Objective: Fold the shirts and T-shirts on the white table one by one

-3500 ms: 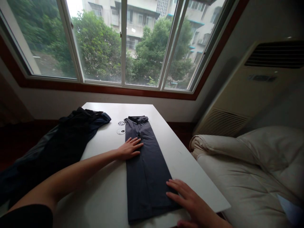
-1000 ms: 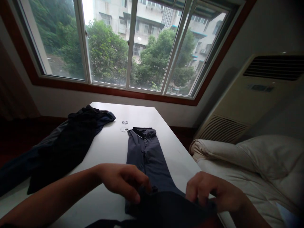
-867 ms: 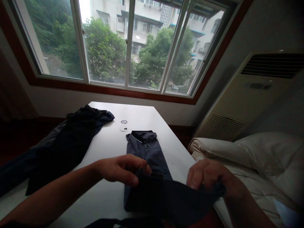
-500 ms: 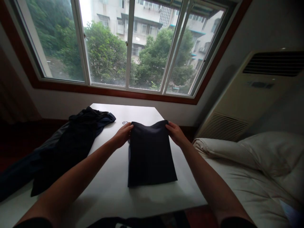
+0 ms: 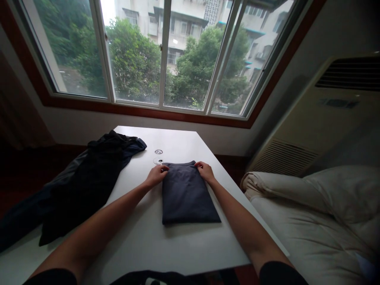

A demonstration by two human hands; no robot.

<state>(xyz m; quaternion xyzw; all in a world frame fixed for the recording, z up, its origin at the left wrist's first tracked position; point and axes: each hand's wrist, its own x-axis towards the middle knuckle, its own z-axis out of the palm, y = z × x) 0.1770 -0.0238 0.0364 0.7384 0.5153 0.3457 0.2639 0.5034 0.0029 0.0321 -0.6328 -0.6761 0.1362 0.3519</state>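
Note:
A folded dark navy garment (image 5: 188,196) lies flat on the white table (image 5: 178,249), with a waistband-like strip along its far edge. My left hand (image 5: 157,175) pinches its far left corner between thumb and fingers. At the far right corner, the fingertips of my right hand (image 5: 205,172) grip the same edge. Just beyond my left hand, two small round outlines (image 5: 158,156) show on the tabletop; I cannot make out what they are.
A heap of dark clothes (image 5: 89,178) covers the table's left side and hangs over its edge. On the right stands a bed or sofa with pale bedding (image 5: 285,194), with a floor-standing air conditioner (image 5: 308,118) behind. A window (image 5: 163,59) spans the wall ahead.
The garment's far edge, held up before, has come down onto the table. Both hands have lowered with it, and the right has moved inward. The round outlines are now more exposed.

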